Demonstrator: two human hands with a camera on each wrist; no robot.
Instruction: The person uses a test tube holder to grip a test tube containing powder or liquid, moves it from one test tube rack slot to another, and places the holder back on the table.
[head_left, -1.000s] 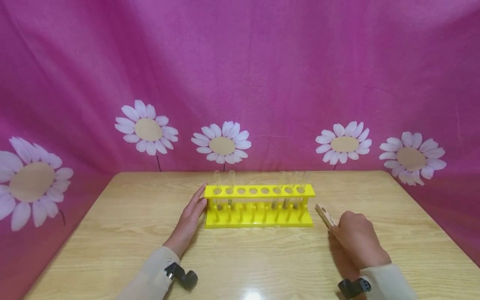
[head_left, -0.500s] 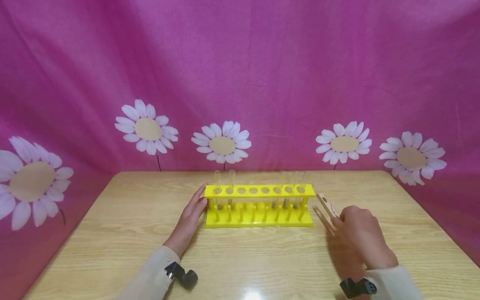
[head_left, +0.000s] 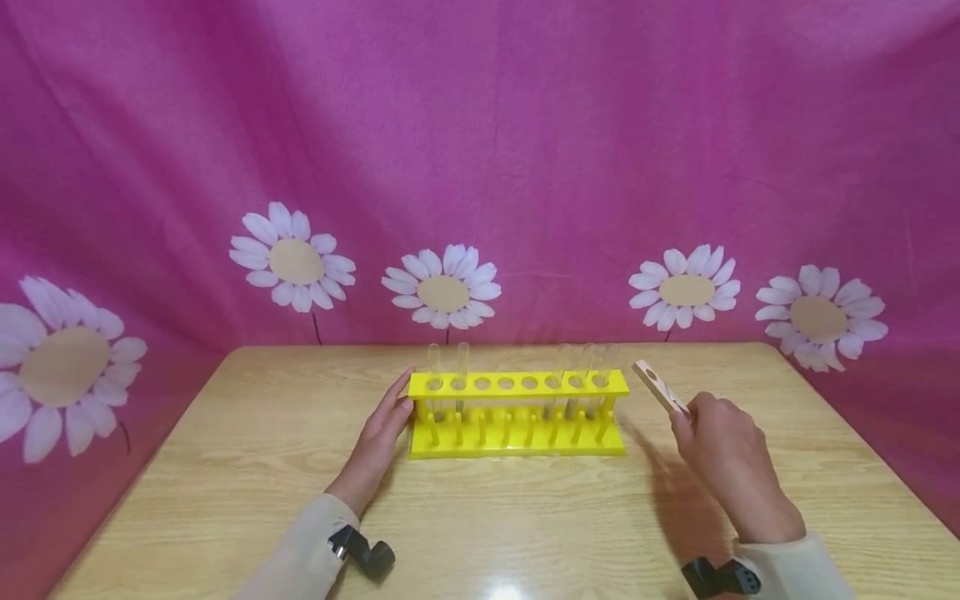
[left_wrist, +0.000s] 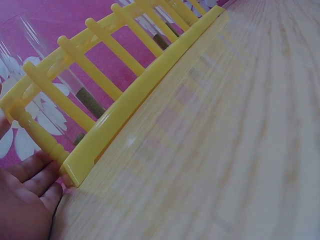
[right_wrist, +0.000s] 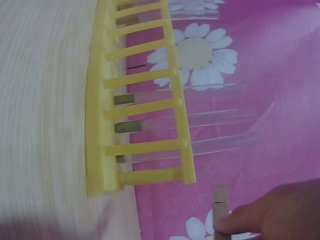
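A yellow test tube rack point(head_left: 517, 450) stands on the table with two glass tubes point(head_left: 462, 358) at its left and three at its right. Dark material lies in the bottoms of the tubes, plain in the left wrist view point(left_wrist: 90, 102). My left hand point(head_left: 375, 446) rests against the rack's left end; its fingers point(left_wrist: 37, 172) touch the end post, fairly straight. Raised off the table to the right of the rack, my right hand point(head_left: 731, 462) pinches a wooden clamp point(head_left: 658, 386). The clamp's far end points toward the rack's upper right corner, apart from it.
The wooden table point(head_left: 480, 508) reaches back to a pink cloth point(head_left: 555, 167) with white daisies. A dark camera mount sits on each wrist point(head_left: 362, 552).
My right hand has risen and moved a little right, carrying the wooden clamp upward. The left hand and the rack have stayed in place.
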